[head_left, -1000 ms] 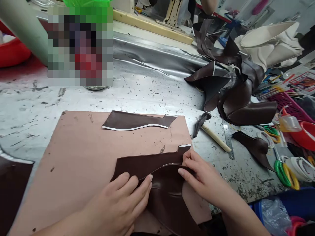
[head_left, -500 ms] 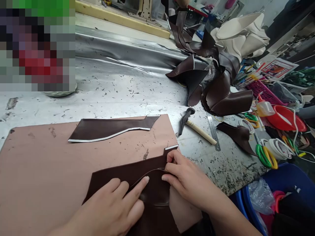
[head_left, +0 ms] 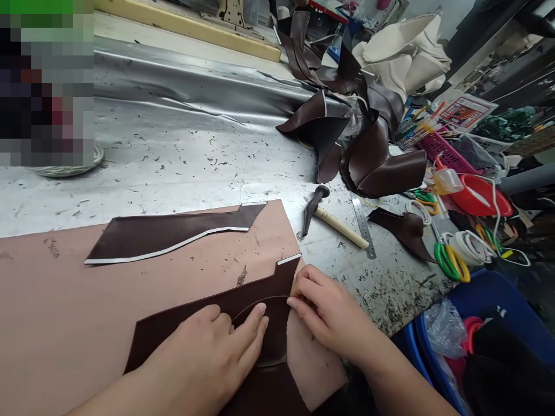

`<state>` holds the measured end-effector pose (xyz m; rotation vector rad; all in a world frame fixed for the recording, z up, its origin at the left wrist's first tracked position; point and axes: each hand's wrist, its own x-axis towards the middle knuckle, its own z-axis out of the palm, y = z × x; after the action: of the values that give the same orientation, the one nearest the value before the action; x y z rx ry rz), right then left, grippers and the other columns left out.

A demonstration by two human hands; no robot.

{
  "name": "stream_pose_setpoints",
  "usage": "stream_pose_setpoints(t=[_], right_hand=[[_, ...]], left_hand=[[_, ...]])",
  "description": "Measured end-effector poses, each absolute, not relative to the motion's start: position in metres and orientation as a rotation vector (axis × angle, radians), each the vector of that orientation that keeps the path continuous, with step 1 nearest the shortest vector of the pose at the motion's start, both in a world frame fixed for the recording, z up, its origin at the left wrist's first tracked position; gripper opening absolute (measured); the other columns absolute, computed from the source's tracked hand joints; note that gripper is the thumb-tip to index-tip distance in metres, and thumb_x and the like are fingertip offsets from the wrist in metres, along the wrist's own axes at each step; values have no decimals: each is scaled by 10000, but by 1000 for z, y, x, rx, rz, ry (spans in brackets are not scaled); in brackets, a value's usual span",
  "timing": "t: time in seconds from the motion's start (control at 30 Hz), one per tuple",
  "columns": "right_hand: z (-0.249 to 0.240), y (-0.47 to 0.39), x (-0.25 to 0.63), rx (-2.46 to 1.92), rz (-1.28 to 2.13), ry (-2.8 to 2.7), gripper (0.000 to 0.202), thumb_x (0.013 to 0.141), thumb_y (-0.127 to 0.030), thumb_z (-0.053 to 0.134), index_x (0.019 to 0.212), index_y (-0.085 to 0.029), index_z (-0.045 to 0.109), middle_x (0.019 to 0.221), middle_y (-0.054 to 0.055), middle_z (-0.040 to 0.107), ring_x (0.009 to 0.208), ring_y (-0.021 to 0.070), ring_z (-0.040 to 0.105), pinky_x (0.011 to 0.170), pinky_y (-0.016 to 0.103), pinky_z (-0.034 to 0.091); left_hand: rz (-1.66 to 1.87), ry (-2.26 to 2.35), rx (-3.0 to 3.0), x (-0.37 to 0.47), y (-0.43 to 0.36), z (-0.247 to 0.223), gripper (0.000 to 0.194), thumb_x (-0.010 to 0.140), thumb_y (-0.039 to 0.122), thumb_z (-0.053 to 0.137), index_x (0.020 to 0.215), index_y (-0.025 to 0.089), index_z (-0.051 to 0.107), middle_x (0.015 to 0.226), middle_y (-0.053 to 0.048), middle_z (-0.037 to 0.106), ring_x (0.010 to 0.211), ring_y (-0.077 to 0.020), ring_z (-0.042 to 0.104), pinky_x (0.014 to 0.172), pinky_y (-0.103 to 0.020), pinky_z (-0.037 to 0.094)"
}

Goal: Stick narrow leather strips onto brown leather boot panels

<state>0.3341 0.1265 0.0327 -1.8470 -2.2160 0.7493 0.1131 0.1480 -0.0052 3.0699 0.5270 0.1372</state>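
Two dark brown leather pieces overlap in front of me. The under one, a leather panel (head_left: 191, 315) with a white strip at its notched corner, lies on a pinkish-tan board (head_left: 65, 312). Over it lies a curved-edge leather piece (head_left: 275, 332), running out of view at the bottom. My left hand (head_left: 217, 352) rests on both near the curved edge, index finger stretched and pressing, other fingers bent. My right hand (head_left: 323, 309) pinches the leather at the right end of that curve. A second white-edged panel (head_left: 173, 234) lies apart, farther up the board.
Right of the board lie a hammer (head_left: 340, 227), a steel ruler (head_left: 363, 225), a leather scrap (head_left: 403, 231) and green-and-yellow scissors (head_left: 451, 263). Brown leather shoe uppers (head_left: 381, 162) are heaped behind. A blue bin (head_left: 503, 294) stands at lower right. The upper left is pixelated.
My left thumb has come up beside the index finger, where they were apart before. The right hand still pinches the edge at the curve's end. The whole view has shifted slightly.
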Motion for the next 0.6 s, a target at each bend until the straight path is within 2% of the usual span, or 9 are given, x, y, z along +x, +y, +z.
stream_pose_setpoints(t=[0.17, 0.27, 0.33, 0.4, 0.47, 0.53, 0.6], right_hand=[[38, 141, 328, -1997, 691, -2368, 149, 870, -194, 440, 725, -191, 472, 785, 3, 523, 658, 127, 488, 552, 243, 329], [44, 154, 331, -2137, 617, -2442, 224, 836, -334, 532, 677, -190, 466, 735, -5, 526, 596, 125, 478, 503, 245, 269], [48, 161, 334, -2143, 487, -2471, 267, 751, -421, 629, 734, -192, 493, 795, 12, 546, 676, 161, 524, 517, 245, 291], [51, 165, 335, -2023, 417, -2502, 328, 694, -395, 685, 885, -194, 510, 945, 38, 556, 824, 206, 556, 571, 251, 349], [53, 168, 333, -1932, 484, -2512, 391, 674, -317, 691, 992, -203, 495, 1047, 48, 548, 892, 218, 566, 622, 262, 389], [54, 169, 329, -1954, 609, -2488, 369, 657, -275, 677, 977, -207, 508, 1002, 38, 577, 844, 214, 587, 612, 267, 405], [55, 168, 325, -1967, 695, -2493, 263, 639, -253, 657, 869, -204, 542, 909, 36, 598, 787, 217, 592, 596, 275, 416]], left_hand=[[103, 470, 3075, 113, 153, -1, 470, 721, 309, 551, 1181, 214, 567, 1256, -77, 549, 535, -142, 502, 514, -335, 293], [43, 433, 3084, 120, 159, 10, 384, 741, 317, 557, 1109, 217, 600, 1261, -74, 545, 534, -137, 525, 509, -325, 309], [-43, 432, 3085, 125, 160, 18, 333, 763, 296, 552, 1082, 217, 604, 1273, -61, 537, 557, -140, 549, 515, -316, 336], [-80, 471, 3070, 124, 154, 27, 320, 785, 268, 533, 1095, 211, 589, 1285, -39, 529, 609, -151, 572, 537, -312, 378], [-44, 550, 3034, 112, 143, 34, 326, 806, 250, 500, 1123, 212, 567, 1317, -22, 498, 688, -159, 585, 588, -308, 426], [35, 741, 2985, 81, 129, 44, 349, 822, 202, 457, 1161, 226, 538, 1352, -21, 458, 785, -158, 592, 657, -293, 457], [52, 1103, 2917, 34, 115, 59, 405, 824, 144, 416, 1210, 230, 506, 1347, -47, 463, 889, -164, 600, 726, -286, 470]])
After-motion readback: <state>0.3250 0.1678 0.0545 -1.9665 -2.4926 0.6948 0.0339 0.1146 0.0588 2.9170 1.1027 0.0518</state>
